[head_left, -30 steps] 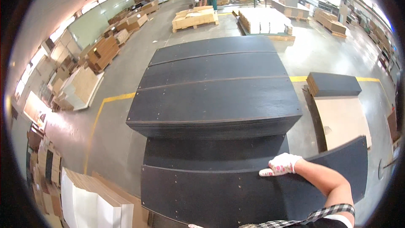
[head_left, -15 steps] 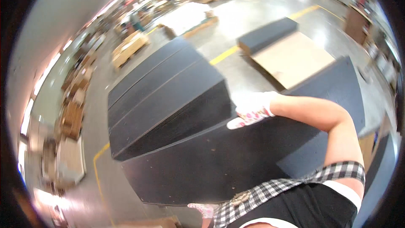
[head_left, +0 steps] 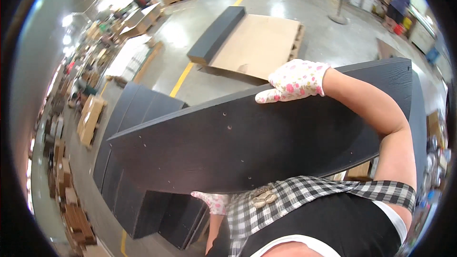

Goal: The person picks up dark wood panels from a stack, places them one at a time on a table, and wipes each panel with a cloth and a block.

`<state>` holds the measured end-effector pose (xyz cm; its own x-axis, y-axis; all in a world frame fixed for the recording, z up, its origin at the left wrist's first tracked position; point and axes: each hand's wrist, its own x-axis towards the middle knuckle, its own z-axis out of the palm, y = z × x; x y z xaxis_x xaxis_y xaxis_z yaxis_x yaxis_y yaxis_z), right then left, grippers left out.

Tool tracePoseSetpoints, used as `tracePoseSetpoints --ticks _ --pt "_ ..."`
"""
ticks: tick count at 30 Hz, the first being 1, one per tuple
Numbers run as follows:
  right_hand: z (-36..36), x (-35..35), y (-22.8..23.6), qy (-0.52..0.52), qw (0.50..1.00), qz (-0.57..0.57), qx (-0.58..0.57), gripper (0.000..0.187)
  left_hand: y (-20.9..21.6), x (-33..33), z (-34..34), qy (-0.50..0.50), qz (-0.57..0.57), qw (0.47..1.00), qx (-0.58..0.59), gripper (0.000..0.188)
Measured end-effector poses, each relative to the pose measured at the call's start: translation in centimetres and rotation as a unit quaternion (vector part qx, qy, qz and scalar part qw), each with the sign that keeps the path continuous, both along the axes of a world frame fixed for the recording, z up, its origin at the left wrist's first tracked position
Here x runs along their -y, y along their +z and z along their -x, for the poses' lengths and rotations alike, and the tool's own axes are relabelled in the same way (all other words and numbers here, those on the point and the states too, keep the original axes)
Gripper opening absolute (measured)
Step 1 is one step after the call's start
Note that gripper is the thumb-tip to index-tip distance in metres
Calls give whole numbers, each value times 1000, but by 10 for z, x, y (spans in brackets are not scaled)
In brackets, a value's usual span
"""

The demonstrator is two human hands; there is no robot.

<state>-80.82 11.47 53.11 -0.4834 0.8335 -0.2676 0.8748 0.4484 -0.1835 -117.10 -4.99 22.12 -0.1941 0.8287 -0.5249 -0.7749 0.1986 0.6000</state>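
A long black panel [head_left: 200,147] with several small holes spans the view in front of my body, tilted. My right hand [head_left: 295,82], in a white glove with a pink flower print, is closed over its far edge, thumb on the near face. At the near edge, my left hand [head_left: 213,203] in a matching glove grips the panel from below; its fingers are partly hidden. Beyond and beneath the panel's left end lies a stack of dark panels [head_left: 135,104], partly covered by it.
A pallet topped with a tan board [head_left: 259,43] carries a dark stack of narrow panels [head_left: 220,33] past the yellow floor line [head_left: 182,80]. A person [head_left: 399,2] stands at a bench at the far right. Cartons [head_left: 78,221] line the left side.
My view has turned to the right. The panel, held in both hands, has swung round with me, and its left end now overlaps the stack of dark panels.
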Motion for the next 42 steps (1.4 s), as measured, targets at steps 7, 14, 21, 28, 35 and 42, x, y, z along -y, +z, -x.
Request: tracePoseSetpoints --ticks 7,14,21,28,35,42 --pt "-11 55 2 -116 993 -23 -9 83 3 -72 1 -196 -17 980 0 84" --pt "-32 124 13 -313 948 39 43 82 -14 -129 -55 -361 -8 932 27 82" --pt "-63 197 16 -465 878 53 103 73 -24 -151 -151 -478 -9 875 73 80" --pt "-131 286 22 -605 782 65 134 82 -43 -122 -291 -555 -48 828 68 83" --pt "-183 353 8 -730 670 58 126 82 4 -111 -425 -602 78 785 124 95" --pt "-214 362 8 -791 599 12 121 66 -24 -139 -552 -681 81 714 145 95"
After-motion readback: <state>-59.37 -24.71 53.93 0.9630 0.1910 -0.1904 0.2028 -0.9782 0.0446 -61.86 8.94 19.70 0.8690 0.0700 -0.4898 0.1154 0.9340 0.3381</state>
